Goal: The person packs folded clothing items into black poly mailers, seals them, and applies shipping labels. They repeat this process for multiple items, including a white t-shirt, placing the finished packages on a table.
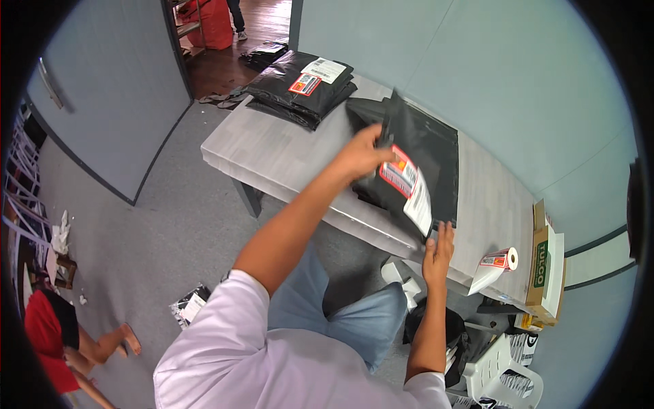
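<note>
My left hand (368, 155) is closed on the edge of a black plastic mailing bag (383, 194). The bag is tilted up off the table, and its white and red shipping label (403, 176) bends along its face. Close to the bag's lower corner is my right hand (438, 255), fingers stretched out and thumb apart; whether it touches the corner I cannot tell. Beneath and behind the raised bag, more flat black mailing bags (439, 153) lie on the table. Some of their surface is hidden by the raised bag.
On the grey table (272, 146), a stack of filled black parcels (289, 85) sits at the far left. To the right are a label roll (507, 259) and a cardboard box (539, 266). A white plastic chair (494, 371) stands low right. Someone in red (48, 334) is at the lower left.
</note>
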Action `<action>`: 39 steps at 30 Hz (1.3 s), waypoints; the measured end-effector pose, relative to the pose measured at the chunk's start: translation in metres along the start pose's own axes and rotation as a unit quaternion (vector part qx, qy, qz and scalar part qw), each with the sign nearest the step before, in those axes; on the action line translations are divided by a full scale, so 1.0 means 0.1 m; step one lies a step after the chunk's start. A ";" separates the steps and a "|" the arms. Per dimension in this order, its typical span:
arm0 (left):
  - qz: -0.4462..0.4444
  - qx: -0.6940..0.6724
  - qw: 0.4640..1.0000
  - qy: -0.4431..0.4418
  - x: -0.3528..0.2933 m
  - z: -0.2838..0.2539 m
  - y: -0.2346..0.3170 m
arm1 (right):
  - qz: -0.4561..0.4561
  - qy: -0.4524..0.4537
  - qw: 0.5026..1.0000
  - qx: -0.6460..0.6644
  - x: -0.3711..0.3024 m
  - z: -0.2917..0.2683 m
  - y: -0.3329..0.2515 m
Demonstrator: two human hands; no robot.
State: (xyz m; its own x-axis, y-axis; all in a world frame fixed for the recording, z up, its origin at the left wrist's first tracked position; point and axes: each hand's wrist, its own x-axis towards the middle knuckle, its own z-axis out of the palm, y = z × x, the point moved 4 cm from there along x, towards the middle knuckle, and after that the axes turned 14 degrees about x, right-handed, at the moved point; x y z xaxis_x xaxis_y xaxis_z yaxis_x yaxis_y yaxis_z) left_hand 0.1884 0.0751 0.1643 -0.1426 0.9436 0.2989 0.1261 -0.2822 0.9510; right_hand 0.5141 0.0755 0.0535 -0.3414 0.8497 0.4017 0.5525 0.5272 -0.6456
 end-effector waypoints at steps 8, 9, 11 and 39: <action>-0.102 -0.149 0.984 0.007 -0.06 -0.60 0.28 | 0.030 0.072 0.997 0.018 0.20 -0.09 0.20; -0.146 -0.175 0.974 -0.003 -0.25 -0.60 -0.07 | 0.012 0.126 0.992 0.022 0.25 -0.16 0.12; -0.244 -0.193 0.950 -0.018 -0.72 -0.54 -0.70 | -0.005 0.157 0.986 0.059 0.38 -0.25 0.03; -0.228 -0.113 0.966 0.040 -1.61 -0.82 -0.06 | -0.018 -0.160 0.972 -0.170 0.79 0.17 0.39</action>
State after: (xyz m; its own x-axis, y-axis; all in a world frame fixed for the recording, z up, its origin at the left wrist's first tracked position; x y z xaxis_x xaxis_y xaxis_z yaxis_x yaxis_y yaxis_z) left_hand 0.1303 -0.0893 0.1173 -0.2092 0.9650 -0.1581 -0.1831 0.1202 0.9757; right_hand 0.4956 0.1630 0.0488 -0.5548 0.8160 0.1622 0.7366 0.5724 -0.3603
